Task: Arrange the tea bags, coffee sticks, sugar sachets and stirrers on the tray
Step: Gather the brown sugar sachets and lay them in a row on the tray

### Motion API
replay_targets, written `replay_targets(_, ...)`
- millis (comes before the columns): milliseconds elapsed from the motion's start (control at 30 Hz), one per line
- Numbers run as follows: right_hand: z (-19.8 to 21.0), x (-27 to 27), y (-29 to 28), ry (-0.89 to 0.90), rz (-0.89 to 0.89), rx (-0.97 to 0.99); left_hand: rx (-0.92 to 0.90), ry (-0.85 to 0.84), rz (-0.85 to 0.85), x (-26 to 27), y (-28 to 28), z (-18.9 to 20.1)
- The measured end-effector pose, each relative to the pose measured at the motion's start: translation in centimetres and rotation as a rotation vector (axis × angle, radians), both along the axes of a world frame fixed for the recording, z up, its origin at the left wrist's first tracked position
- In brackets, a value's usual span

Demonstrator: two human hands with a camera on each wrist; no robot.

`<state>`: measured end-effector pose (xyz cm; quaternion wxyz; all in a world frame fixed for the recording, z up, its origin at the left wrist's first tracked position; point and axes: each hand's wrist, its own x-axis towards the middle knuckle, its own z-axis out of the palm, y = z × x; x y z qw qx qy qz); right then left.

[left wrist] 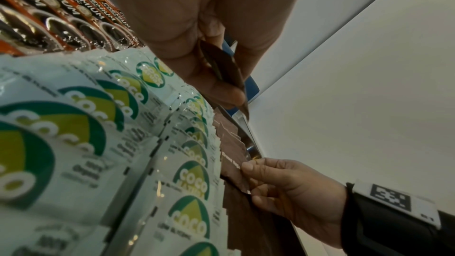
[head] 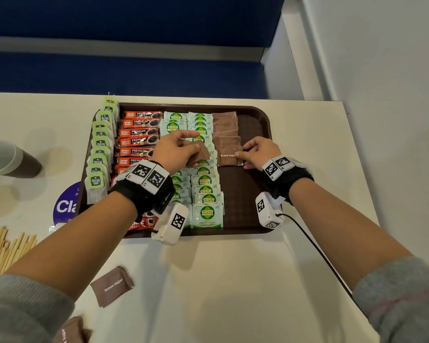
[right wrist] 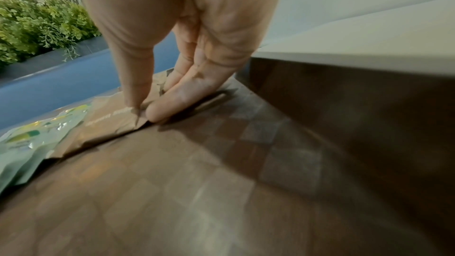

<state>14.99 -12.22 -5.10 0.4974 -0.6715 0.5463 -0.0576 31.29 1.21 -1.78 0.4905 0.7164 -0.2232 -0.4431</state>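
Note:
A brown tray [head: 255, 120] holds a column of tea bags [head: 99, 154] along its left edge. Right of them come red coffee sticks [head: 136, 142], two columns of green coco sugar sachets [head: 206, 184] and a column of brown sugar sachets [head: 226, 129]. My left hand [head: 183, 144] hovers over the coco sachets and grips a few brown sugar sachets [head: 200, 154], seen edge-on in the left wrist view [left wrist: 229, 73]. My right hand [head: 248, 154] pinches the right edge of the nearest brown sachet [head: 227, 157] lying on the tray [right wrist: 221, 182]; thumb and fingertips [right wrist: 169, 104] press on that sachet [right wrist: 110, 124].
Loose brown sugar sachets [head: 112, 284] lie on the white table near me, with more at the lower left [head: 72, 330]. Wooden stirrers [head: 3, 248] are piled at the left edge, and a cup [head: 8, 158] lies farther back. A cable [head: 315, 251] runs from my right wrist.

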Motion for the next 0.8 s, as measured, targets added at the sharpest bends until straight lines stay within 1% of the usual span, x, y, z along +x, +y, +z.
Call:
replay_targets(100, 0.0, -0.2, -0.2, 0.000, -0.023, -0.014, -0.001, 0.031, -0.012, -0.1, 0.0, 0.2)
replay_targets(200, 0.4, -0.2, -0.4, 0.007, -0.029, -0.103, -0.011, 0.062, -0.026, -0.1, 0.1, 0.4)
replay_targets(300, 1.4, 0.5, -0.3, -0.034, 0.019, -0.202, -0.009, 0.008, -0.074, -0.1, 0.3, 0.5)
replay_targets(367, 2.6, 1.2, 0.2, -0.082, 0.121, -0.168, -0.014, 0.015, -0.092, -0.3, 0.3, 0.6)
replay_targets(467, 4.2, 2.3, 1.3, -0.143, 0.301, -0.018, -0.030, 0.016, -0.111, -0.8, 0.2, 1.1)
replay_targets(567, 4.9, 2.9, 1.9, -0.190, 0.385, 0.060, -0.017, -0.046, -0.116, -0.8, 0.1, 1.0)
replay_targets(667, 5.0, 2.8, 1.5, -0.190, 0.360, -0.011, -0.003, -0.074, -0.098, -0.7, 0.1, 0.9)
replay_targets(800, 4.3, 1.7, 0.3, -0.140, 0.277, -0.064, -0.021, -0.019, -0.066, -0.5, 0.3, 0.9)
